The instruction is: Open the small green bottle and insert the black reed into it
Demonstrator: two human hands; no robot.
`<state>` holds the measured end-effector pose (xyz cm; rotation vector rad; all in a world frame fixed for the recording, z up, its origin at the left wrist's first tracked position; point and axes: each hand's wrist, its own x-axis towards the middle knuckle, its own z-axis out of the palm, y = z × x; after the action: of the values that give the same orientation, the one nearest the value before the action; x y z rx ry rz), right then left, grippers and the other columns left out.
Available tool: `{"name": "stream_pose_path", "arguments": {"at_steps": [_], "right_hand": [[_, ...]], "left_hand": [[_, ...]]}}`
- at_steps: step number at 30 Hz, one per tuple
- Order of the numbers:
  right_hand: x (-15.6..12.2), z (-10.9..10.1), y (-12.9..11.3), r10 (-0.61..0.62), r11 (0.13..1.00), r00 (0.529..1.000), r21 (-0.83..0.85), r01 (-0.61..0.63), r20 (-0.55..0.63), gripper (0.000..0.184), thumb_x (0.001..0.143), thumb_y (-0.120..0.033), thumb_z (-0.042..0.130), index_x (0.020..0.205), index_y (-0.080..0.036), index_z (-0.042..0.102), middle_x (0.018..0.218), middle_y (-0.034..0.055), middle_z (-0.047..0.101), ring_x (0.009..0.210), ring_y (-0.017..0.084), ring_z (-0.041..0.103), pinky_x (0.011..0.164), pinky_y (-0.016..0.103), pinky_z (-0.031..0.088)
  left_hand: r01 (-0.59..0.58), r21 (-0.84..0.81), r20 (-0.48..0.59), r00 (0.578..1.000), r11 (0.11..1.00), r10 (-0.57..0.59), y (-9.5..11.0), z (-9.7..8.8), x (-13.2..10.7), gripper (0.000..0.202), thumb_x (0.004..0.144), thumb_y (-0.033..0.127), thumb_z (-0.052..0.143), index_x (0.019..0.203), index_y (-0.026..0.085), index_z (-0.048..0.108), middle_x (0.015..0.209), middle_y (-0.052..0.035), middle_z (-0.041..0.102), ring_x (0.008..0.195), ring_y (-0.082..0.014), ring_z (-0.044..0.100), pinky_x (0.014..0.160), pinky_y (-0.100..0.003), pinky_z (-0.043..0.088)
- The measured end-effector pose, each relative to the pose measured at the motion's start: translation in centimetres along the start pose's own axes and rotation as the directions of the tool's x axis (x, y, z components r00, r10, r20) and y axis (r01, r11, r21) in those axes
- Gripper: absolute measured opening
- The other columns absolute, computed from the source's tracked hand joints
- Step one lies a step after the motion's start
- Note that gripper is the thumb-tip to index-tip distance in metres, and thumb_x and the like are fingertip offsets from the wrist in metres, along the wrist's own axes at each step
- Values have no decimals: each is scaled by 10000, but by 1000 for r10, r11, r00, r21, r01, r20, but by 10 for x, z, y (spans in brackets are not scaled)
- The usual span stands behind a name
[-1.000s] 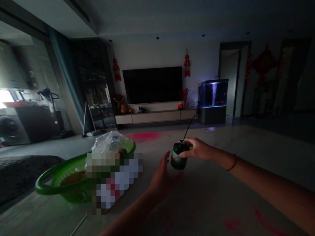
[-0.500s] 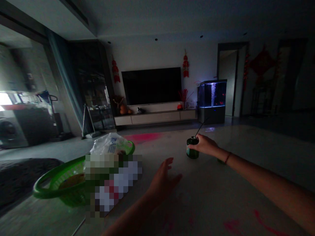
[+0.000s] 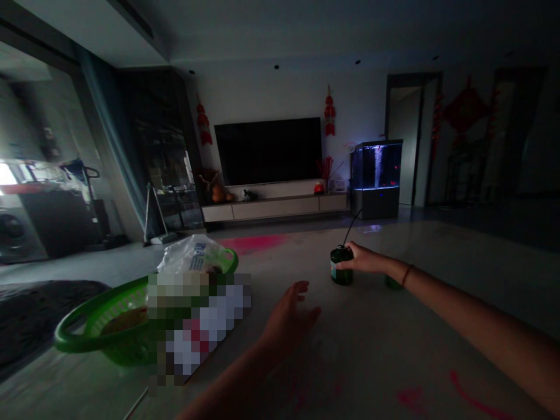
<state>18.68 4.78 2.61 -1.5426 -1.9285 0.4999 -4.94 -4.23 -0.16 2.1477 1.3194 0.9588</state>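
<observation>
The grip of our right hand point(image 3: 366, 260) is closing on the jar point(image 3: 341, 273). The fingers are wrapping its neck and shoulder from the 3 o'clock side, and the thumb seems to be lying over the top, though the light is too dim for us to be sure. Our left hand point(image 3: 289, 319) is grasping nothing. It is hovering flat and spread just above the tabletop point(image 3: 394, 356), palm down, fingers pointing toward 1 o'clock.

We are seeing the jar out toward the far middle of the tabletop, at about 1 o'clock from the left hand and apart from it. It is touching only the right hand, so the right hand is the nearer one by far; that arm is reaching in from 4 o'clock, nearly straight. The jar appears to be standing on its base, with its long axis upright and its mouth facing up. A thin dark stick point(image 3: 352, 224) is rising out of the mouth and leaning away toward 1 o'clock, past the fingertips.

Just behind the right wrist, at 3 o'clock from the jar, a second small green thing point(image 3: 392, 283) is showing, mostly hidden by the arm. At 9 o'clock from the left hand, well apart from the jar, a green basket point(image 3: 83, 333) is sitting on the near left of the tabletop with a plastic bag point(image 3: 192, 255) bulging above its far rim.
</observation>
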Motion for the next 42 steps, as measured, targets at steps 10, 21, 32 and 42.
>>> {"name": "stream_pose_path", "arguments": {"at_steps": [10, 21, 32, 42], "right_hand": [[-3, 2, 16, -94, 941, 976, 338, 23, 197, 650, 497, -106, 673, 1107, -139, 452, 1040, 87, 580, 943, 189, 549, 854, 324, 405], [6, 33, 31, -109, 909, 981, 415, 34, 159, 524, 514, -200, 712, 996, -167, 511, 949, 54, 604, 876, 199, 560, 812, 355, 415], [-2, 43, 51, -151, 888, 979, 453, 75, 135, 619, 550, -214, 700, 1099, -168, 420, 1106, 88, 540, 1012, 213, 520, 908, 376, 379], [-10, 52, 48, -163, 937, 986, 311, 162, -21, 599, 513, -355, 729, 1016, -153, 475, 1025, 105, 587, 925, 231, 568, 816, 380, 444]], "left_hand": [[19, 5, 17, 1000, 1000, -20, 5, -2, 1, 410, 718, 277, 530, 1107, 184, 440, 1137, -90, 520, 975, -194, 529, 812, -314, 423], [73, 40, 44, 996, 997, -75, 8, -3, 2, 374, 730, 302, 513, 1086, 189, 481, 1099, -78, 549, 976, -194, 530, 797, -297, 429], [83, 52, 83, 993, 995, -87, 10, -5, 1, 323, 739, 314, 491, 1040, 201, 525, 1089, -78, 553, 953, -203, 545, 787, -300, 432], [22, 74, 81, 996, 997, -28, 1, -2, 3, 244, 773, 305, 433, 959, 211, 561, 1027, -56, 579, 938, -178, 544, 797, -275, 418]]}}
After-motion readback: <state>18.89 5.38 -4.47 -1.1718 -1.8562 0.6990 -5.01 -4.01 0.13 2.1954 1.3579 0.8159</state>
